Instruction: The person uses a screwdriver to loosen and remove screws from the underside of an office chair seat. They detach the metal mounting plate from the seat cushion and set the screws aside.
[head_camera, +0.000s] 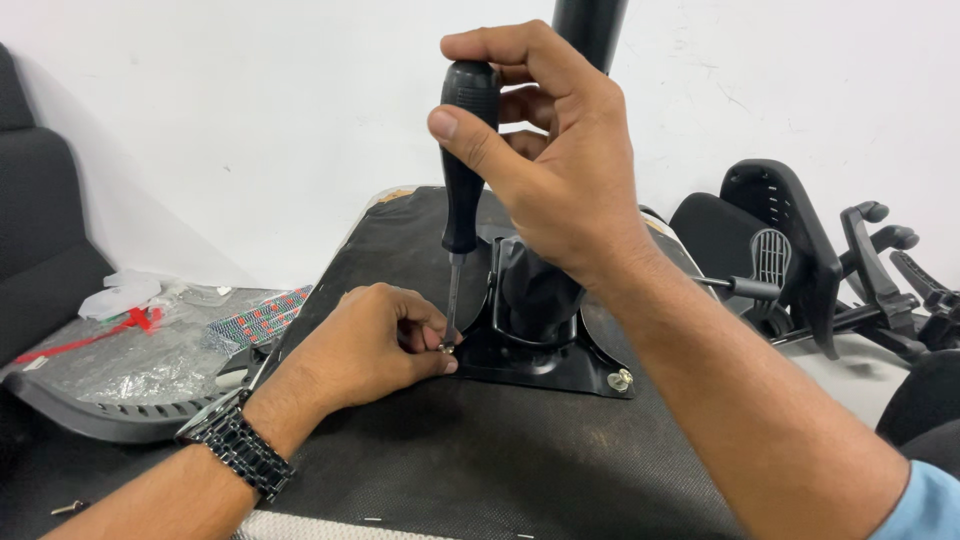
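My right hand (560, 170) is wrapped around the black handle of a screwdriver (465, 150), thumb and fingers closed high on the grip, the tool standing nearly upright with its thin shaft running down to a small screw (446, 347) at the near-left corner of the black metal mounting plate (545, 375). My left hand (375, 345), a dark link watch (235, 447) on its wrist, rests on the upturned seat underside (450, 460), fingertips pinched narrowly around the screw and the tip of the shaft to keep them aligned. The plate sits toward the far middle of the seat bottom, with a black column (588, 25) rising from its housing, and a second bolt with washer (620, 380) shows at the plate's near-right corner. I judge the screwdriver light and stiff, its smooth handle a bit slippery, so a full grip up top suits it; the screw is tiny and easy to drop, best held at its head between two fingertips. The seat looks heavy and steady, its fabric cover slightly yielding. Off the left edge lies a grey plastic part under clear wrapping (130, 370); off the right edge stand black chair parts (790, 260) against the white wall (250, 110).
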